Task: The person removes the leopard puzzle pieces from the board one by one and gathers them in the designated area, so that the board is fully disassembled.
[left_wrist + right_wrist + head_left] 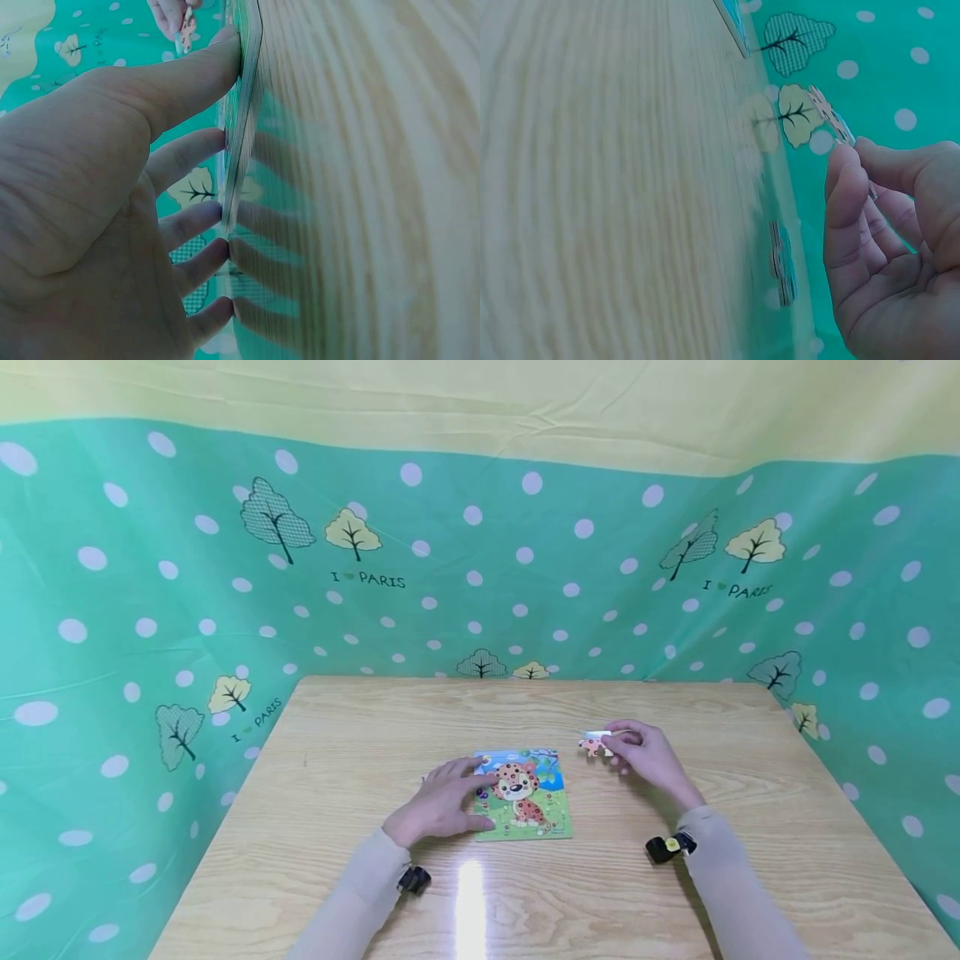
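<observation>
A leopard jigsaw board [525, 795] lies flat on the wooden table [360, 760], near its middle. My left hand [474, 787] rests on the board's left edge with fingers spread and straight. In the left wrist view those fingertips [216, 139] press against the thin board edge [245, 105]. To the right of the board, my right hand [611, 745] pinches a small puzzle piece [594, 744] just above the table. The right wrist view shows the piece [829, 118] held edge-on between thumb and fingertips [844, 161].
A green polka-dot cloth [150, 610] with tree prints walls the table at the back and both sides. Black wrist cameras [670, 846] sit on both sleeves. A glare streak [470, 902] lies on the near tabletop.
</observation>
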`<state>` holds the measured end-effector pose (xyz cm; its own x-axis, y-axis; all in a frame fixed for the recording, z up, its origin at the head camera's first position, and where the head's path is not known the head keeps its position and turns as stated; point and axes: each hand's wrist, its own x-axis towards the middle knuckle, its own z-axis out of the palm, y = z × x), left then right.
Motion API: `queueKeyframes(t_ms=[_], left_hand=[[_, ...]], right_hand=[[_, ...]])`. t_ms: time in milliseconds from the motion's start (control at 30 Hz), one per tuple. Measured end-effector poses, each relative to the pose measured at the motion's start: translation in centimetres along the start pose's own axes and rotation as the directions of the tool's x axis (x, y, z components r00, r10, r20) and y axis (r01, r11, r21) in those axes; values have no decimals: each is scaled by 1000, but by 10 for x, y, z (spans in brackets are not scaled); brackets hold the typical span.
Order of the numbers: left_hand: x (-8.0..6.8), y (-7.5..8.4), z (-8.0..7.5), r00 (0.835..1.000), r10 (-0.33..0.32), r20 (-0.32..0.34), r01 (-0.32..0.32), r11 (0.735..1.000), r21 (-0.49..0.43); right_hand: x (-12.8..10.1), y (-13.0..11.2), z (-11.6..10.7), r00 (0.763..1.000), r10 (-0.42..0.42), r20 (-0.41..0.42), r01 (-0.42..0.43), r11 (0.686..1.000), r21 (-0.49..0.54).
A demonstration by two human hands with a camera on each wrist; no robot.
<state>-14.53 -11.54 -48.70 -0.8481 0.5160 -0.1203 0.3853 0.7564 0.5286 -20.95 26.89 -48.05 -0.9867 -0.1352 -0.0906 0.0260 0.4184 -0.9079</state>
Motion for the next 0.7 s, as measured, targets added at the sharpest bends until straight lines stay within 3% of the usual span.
queueKeyframes(t_ms=[167, 700], left_hand=[[-1, 0, -1, 1000, 1, 4, -1, 1000, 6], [0, -1, 1, 1000, 4, 4, -5, 1000, 11]], right_hand=[[-1, 6, -8, 1000, 13, -16, -13, 1000, 26], [-8, 21, -45, 995, 64, -81, -69, 996, -57]])
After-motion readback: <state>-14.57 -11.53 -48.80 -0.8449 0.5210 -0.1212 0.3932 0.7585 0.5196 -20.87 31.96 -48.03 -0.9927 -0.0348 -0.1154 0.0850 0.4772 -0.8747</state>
